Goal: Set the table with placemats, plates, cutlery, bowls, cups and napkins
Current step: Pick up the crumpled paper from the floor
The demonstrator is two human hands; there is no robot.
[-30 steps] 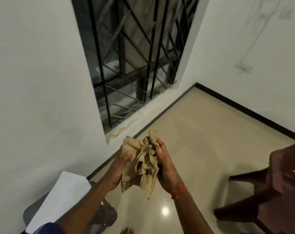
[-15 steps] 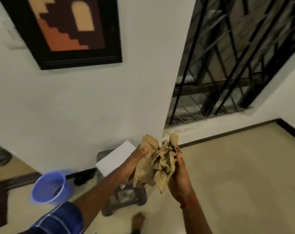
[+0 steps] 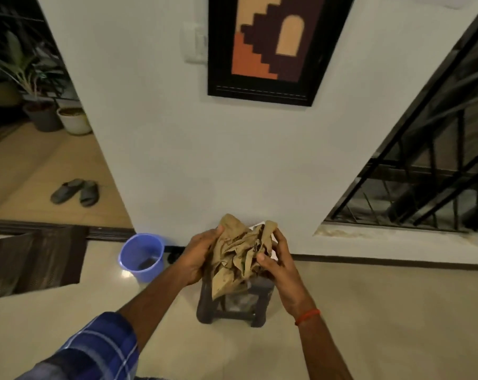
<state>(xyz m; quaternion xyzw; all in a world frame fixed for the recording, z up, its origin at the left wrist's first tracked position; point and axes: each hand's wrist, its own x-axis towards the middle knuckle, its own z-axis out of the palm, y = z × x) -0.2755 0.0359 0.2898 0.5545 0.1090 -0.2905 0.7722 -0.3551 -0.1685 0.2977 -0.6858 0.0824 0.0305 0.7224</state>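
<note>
A crumpled wad of brown paper point(image 3: 236, 256) is held in front of me with both hands. My left hand point(image 3: 198, 256) grips its left side, thumb over the top edge. My right hand point(image 3: 277, 263) grips its right side, fingers curled into the folds. The paper hangs above a small dark stool point(image 3: 232, 308) that stands against the white wall. No table, plates or cutlery are in view.
A blue plastic bucket point(image 3: 143, 256) stands on the floor left of the stool. A dark doormat point(image 3: 35, 259) lies at the left by a doorway with sandals point(image 3: 74, 192) and potted plants point(image 3: 73, 120). A barred window point(image 3: 429, 174) is at right, a framed picture point(image 3: 270, 48) above.
My view has swung left from the window corner to the wall with the picture, bucket and doorway. Both hands still hold the crumpled paper, now over the stool.
</note>
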